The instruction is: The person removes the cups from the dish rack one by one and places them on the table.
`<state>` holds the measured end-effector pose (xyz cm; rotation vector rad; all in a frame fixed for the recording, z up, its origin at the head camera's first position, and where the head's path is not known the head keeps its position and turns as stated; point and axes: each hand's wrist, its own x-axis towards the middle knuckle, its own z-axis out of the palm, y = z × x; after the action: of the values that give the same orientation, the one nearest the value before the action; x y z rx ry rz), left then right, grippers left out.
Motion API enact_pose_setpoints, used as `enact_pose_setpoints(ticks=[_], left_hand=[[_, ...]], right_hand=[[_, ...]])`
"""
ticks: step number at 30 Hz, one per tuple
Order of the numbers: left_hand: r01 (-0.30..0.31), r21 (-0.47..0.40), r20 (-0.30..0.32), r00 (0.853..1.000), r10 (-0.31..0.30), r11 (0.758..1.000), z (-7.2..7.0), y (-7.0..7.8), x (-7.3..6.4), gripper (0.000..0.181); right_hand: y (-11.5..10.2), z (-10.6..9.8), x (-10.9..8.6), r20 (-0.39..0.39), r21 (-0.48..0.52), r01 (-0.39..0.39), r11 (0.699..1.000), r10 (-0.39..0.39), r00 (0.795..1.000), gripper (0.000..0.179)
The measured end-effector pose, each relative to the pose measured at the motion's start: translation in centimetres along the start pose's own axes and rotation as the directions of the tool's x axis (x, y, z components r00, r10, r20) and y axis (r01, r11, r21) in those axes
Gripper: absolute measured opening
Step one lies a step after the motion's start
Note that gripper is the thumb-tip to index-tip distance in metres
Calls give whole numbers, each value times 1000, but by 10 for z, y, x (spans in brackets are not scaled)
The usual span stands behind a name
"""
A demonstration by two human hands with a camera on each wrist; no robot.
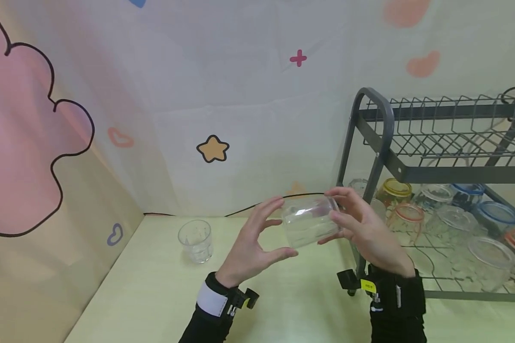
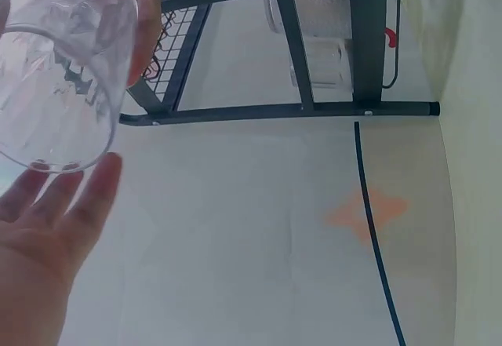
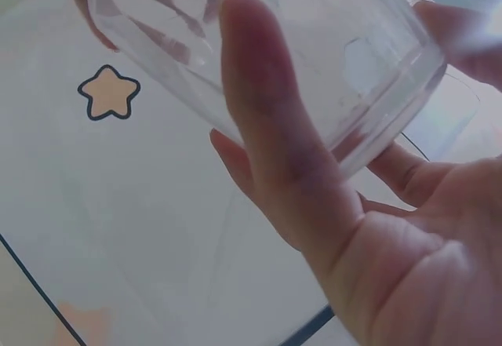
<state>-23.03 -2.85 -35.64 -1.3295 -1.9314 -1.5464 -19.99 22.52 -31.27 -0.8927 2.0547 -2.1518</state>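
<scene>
A clear drinking glass (image 1: pixel 308 223) is tilted on its side above the table, its wide mouth toward the left. My right hand (image 1: pixel 366 228) grips it round the base end; the thumb (image 3: pixel 263 71) lies along its wall in the right wrist view. My left hand (image 1: pixel 255 240) is spread in a wide C at the mouth, fingers fairly straight. In the left wrist view its fingertips (image 2: pixel 103 177) are right at the rim of the glass. A second clear glass (image 1: pixel 196 242) stands upright on the table to the left of my left hand.
On the right stands a dark grey two-tier dish rack (image 1: pixel 386 138). Its lower tier holds several upside-down glasses, some with a coloured rim, such as a yellow-rimmed glass (image 1: pixel 395 190). A printed cloth (image 1: pixel 249 119) hangs behind the pale table (image 1: pixel 146 290).
</scene>
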Motion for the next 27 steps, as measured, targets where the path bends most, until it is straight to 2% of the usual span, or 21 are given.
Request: enact_pose_setpoints(ticks=[5, 10, 14, 20, 27], left_hand=[[-84, -25, -59, 995, 83, 996, 2, 1, 0, 96], [-111, -77, -80, 991, 105, 991, 4, 1, 0, 94], [-119, -58, -81, 990, 114, 991, 3, 2, 0, 93], [-65, -56, -65, 996, 62, 996, 2, -1, -1, 84], [-3, -35, -60, 998, 1, 999, 0, -4, -2, 83]], right_hand=[[1, 1, 1, 19, 44, 25, 999, -26, 999, 36], [2, 3, 2, 37, 53, 32, 998, -34, 999, 37], [2, 3, 3, 41, 53, 33, 998, -35, 999, 36], [4, 10, 6, 15, 67, -5, 998, 4, 1000, 33], [5, 18, 11, -16, 62, -53, 997, 54, 998, 34]])
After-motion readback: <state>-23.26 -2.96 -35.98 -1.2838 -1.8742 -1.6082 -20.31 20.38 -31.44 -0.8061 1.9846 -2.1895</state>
